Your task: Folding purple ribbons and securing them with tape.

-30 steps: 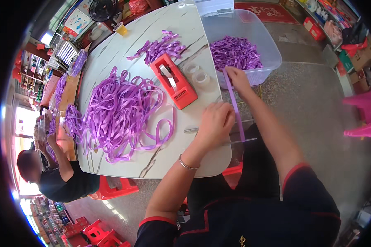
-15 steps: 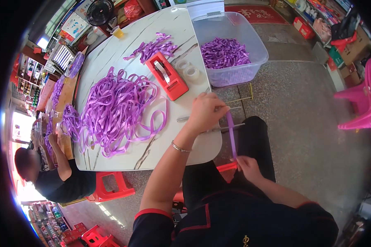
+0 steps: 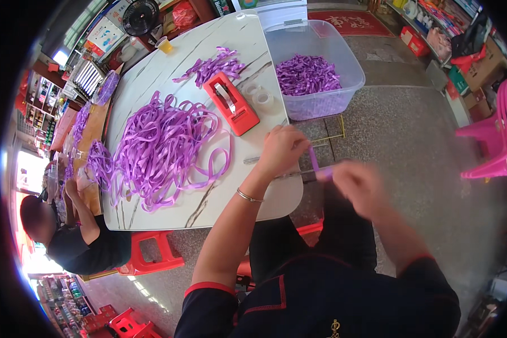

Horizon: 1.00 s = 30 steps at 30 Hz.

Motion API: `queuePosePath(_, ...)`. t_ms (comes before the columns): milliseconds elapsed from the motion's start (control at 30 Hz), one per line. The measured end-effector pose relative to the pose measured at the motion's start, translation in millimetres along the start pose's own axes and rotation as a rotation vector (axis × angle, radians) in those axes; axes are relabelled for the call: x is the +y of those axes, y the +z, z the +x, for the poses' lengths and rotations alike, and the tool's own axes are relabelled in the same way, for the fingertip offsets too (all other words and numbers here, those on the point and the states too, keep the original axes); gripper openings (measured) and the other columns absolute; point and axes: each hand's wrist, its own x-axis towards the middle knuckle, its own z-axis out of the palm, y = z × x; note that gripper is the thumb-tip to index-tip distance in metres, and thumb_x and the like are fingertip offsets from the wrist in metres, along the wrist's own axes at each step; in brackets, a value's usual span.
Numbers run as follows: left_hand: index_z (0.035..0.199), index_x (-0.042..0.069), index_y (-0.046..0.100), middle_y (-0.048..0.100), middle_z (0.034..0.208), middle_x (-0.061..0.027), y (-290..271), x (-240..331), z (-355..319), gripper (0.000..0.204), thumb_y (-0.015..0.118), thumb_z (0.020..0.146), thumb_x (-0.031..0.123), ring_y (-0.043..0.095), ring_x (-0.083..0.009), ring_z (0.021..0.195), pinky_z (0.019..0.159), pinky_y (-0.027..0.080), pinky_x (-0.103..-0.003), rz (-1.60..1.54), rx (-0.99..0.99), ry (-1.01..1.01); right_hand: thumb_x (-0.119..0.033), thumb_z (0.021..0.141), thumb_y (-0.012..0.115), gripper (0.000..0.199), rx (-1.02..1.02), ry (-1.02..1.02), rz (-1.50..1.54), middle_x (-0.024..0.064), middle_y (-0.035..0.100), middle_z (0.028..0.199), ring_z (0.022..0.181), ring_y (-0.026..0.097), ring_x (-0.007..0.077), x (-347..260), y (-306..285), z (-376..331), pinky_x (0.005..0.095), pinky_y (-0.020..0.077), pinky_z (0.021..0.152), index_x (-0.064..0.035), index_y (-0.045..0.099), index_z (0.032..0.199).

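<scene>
My left hand [image 3: 284,151], a metal bangle at its wrist, is at the right edge of the table with fingers pinched on one end of a purple ribbon [image 3: 314,159]. Beside it, two thin metal rods [image 3: 253,160] stick out past the table edge, and the ribbon crosses the nearer one. My right hand [image 3: 359,187], blurred by motion, is closed on the ribbon's other end, right of the rods and above my lap. A large heap of purple ribbon [image 3: 160,149] lies on the table left of my left arm. Behind my left hand stands a red tape dispenser [image 3: 231,104].
A clear plastic bin [image 3: 352,79] holding cut purple pieces stands off the table's right edge. Tape rolls [image 3: 262,99], a small pile of ribbon pieces [image 3: 211,66] and a yellow drink cup [image 3: 164,45] are on the marble-patterned table [image 3: 248,208]. A person [image 3: 87,236] sits at the left.
My right hand has swung up from my lap to the level of the rods, bringing its ribbon end along. The stretch of ribbon between my hands is shorter; my left hand stays nearly in place.
</scene>
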Motion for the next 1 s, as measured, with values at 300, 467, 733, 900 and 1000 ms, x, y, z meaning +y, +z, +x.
queuePosePath(300,0.069,0.0,0.05,0.055,0.072,-0.0168,0.2,-0.9,4.8,0.015,0.05,0.078,0.012,0.051,-0.0362,0.073,0.068,0.039,-0.045,-0.173,0.112,-0.03,-0.028,0.087,0.052,0.026,-0.02,0.298,0.315,-0.011,0.033,0.055,0.047,0.026,0.0005,91.9,-7.5,118.2,0.0202,0.018,0.043,-0.0069,0.069,0.09)
queuePosePath(467,0.07,0.001,0.053,0.055,0.071,-0.0147,-4.2,4.3,3.9,0.015,0.054,0.077,0.014,0.051,-0.0329,0.071,0.065,0.039,-0.043,-0.17,0.086,-0.066,-0.028,0.087,0.053,0.026,-0.065,0.452,0.43,-0.0097,0.036,0.053,0.044,0.031,0.0012,130.4,-1.9,119.9,0.0196,0.0197,0.04,-0.0073,0.068,0.091)
queuePosePath(733,0.078,0.003,0.066,0.054,0.067,-0.0085,-0.6,3.7,4.9,0.014,0.065,0.075,0.017,0.05,-0.0231,0.065,0.06,0.04,-0.034,-0.086,0.071,0.035,-0.026,0.086,0.054,0.022,0.007,0.39,0.343,-0.0057,0.047,0.061,0.046,0.037,0.0035,194.7,16.1,71.6,0.0186,0.0259,0.042,-0.0077,0.067,0.088)
queuePosePath(900,0.075,0.009,0.069,0.056,0.069,-0.007,-1.7,3.3,2.6,0.016,0.067,0.073,0.024,0.051,-0.0254,0.07,0.065,0.039,-0.037,0.063,0.001,0.054,-0.018,0.087,0.054,0.017,0.181,0.496,0.451,-0.0015,0.058,0.07,0.053,0.044,0.0034,161.3,40.9,1.5,0.0181,0.0312,0.046,-0.0047,0.064,0.088)
queuePosePath(1000,0.076,0.011,0.07,0.056,0.071,-0.0063,-3.7,7.7,2.4,0.017,0.066,0.073,0.027,0.051,-0.026,0.074,0.067,0.039,-0.038,0.106,-0.034,-0.012,-0.016,0.086,0.058,0.015,0.225,0.447,0.472,0.0002,0.062,0.076,0.062,0.052,0.0032,137.0,46.8,-15.1,0.0175,0.0374,0.051,-0.0027,0.062,0.089)
